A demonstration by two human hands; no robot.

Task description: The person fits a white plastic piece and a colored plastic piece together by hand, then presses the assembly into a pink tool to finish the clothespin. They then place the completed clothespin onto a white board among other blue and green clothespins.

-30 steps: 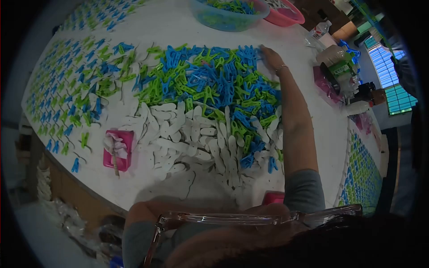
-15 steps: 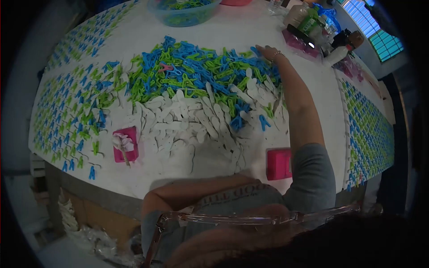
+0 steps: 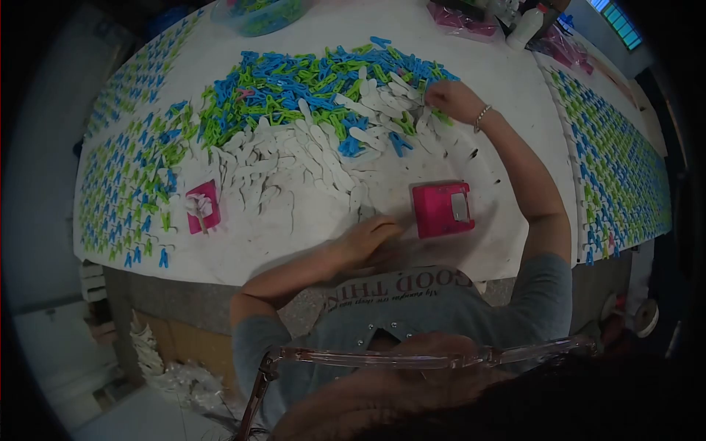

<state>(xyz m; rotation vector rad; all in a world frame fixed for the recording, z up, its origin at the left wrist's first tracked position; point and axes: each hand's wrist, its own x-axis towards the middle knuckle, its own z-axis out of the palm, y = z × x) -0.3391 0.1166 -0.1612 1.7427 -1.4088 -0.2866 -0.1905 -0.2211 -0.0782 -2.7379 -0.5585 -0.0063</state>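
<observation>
A heap of blue and green plastic clothes pegs (image 3: 294, 88) covers the middle of the white table. In front of it lie flat white strips with rounded ends (image 3: 323, 158), loosely piled. My right hand (image 3: 454, 101) is at the heap's right edge with its fingers curled down; whatever they hold is hidden. My left hand (image 3: 368, 239) is low over the table's near edge, close to my shirt. Its fingers are partly blurred and hidden. Right of it stands a pink box (image 3: 441, 209) with a metal plate on top. A single blue peg (image 3: 400, 144) lies below the strips.
Blue and green pegs (image 3: 118, 198) stand spread in rows on the left. More rows of pegs (image 3: 618, 162) fill the right side. A pink holder (image 3: 209, 198) with a white bundle is at left. A clear tub (image 3: 268, 18) and a white bottle (image 3: 526, 28) stand at the back.
My right hand has drawn back towards me from the far right edge of the heap. My left hand has come away from my body onto the table's near side. The camera view has shifted.
</observation>
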